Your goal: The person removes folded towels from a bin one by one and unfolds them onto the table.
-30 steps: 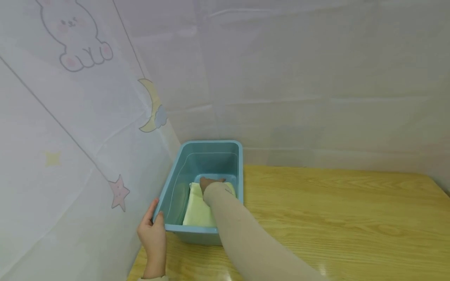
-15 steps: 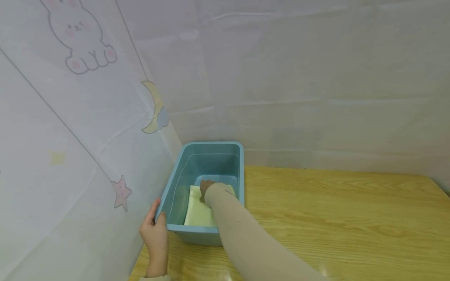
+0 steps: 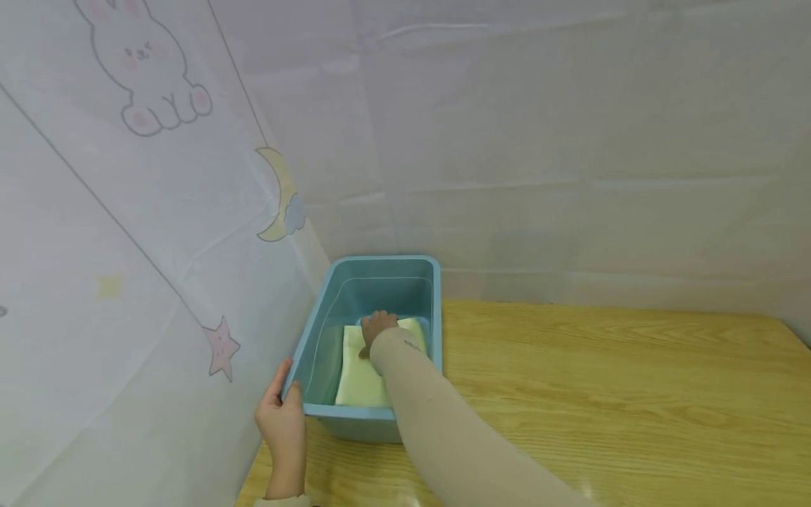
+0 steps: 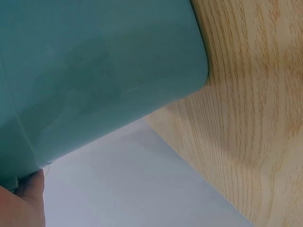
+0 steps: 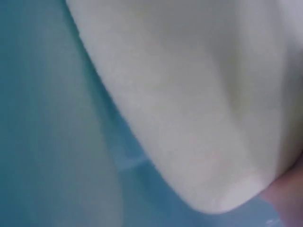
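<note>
A blue plastic basin (image 3: 357, 429) stands on the table at its left end. My left hand (image 3: 281, 422) grips the basin's near left corner, thumb on the rim and fingers along the outer left side. Inside the basin lies a folded pale yellow towel (image 3: 361, 387). My right hand (image 3: 379, 331) reaches down onto the towel's far part, its fingers pointing to the far edge and its thumb out to the left. In the right wrist view, a fingertip (image 5: 288, 194) is right at the border of the towel, whose rounded edge lies over the basin floor.
The wooden table (image 3: 602, 394) extends to the right of the basin. A white sheet with a printed rabbit (image 3: 152, 77), moon and star covers the left wall (image 3: 95, 394). A creased pale sheet (image 3: 538, 141) hangs behind the table.
My right hand has turned, its fingers going from pointing right to pointing at the towel's far edge, where the towel has shifted slightly. The left hand keeps its hold on the basin.
</note>
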Tool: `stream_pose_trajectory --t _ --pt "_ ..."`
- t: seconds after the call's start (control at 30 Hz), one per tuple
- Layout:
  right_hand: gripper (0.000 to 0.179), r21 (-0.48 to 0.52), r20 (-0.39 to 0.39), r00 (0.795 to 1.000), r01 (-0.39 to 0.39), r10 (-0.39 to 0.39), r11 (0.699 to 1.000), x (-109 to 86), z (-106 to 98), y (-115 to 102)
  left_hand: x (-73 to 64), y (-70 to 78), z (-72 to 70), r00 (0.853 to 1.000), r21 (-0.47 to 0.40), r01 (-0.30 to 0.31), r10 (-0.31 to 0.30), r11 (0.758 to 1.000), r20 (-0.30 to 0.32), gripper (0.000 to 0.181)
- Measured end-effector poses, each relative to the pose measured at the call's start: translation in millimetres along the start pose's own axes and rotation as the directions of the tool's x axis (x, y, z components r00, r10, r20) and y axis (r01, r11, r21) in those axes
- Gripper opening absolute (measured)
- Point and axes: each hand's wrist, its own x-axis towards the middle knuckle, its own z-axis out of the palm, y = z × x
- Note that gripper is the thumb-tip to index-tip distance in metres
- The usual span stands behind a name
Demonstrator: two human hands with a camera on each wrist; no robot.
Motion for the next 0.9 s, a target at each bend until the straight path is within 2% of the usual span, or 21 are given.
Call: stream_pose_trajectory --t 0.2,0.4,0.57,0.8,0.9 --pt "0.06 -0.114 -0.085 0.996 0.002 -0.012 0.993 -10.9 -22.0 2.5 -0.6 -0.4 0.3 1.0 0.02 0.013 -0.013 1.0 -0.001 0.04" --pt "0.056 -0.12 -0.146 0.989 0.007 -0.025 0.993 -12.5 -31.8 7.0 0.0 0.5 -0.2 1.0 0.002 -0.001 0.001 1.0 0.007 0.041" --pt "0.054 -0.1 -0.248 0.968 0.009 -0.034 0.995 -10.7 -43.0 12.3 0.3 0.1 -0.4 1.0 0.012 0.007 -0.007 1.0 0.01 0.04" --pt "0.047 -0.145 -0.327 0.943 0.017 -0.064 0.989 -23.3 -77.0 14.4 0.4 0.3 -1.9 1.0 0.046 0.014 -0.014 0.999 -0.004 0.039" --pt "0.045 -0.152 -0.375 0.923 0.031 -0.087 0.988 -27.5 -89.9 15.7 -0.6 1.8 -1.5 1.0 0.047 0.006 -0.006 0.999 -0.001 0.039"
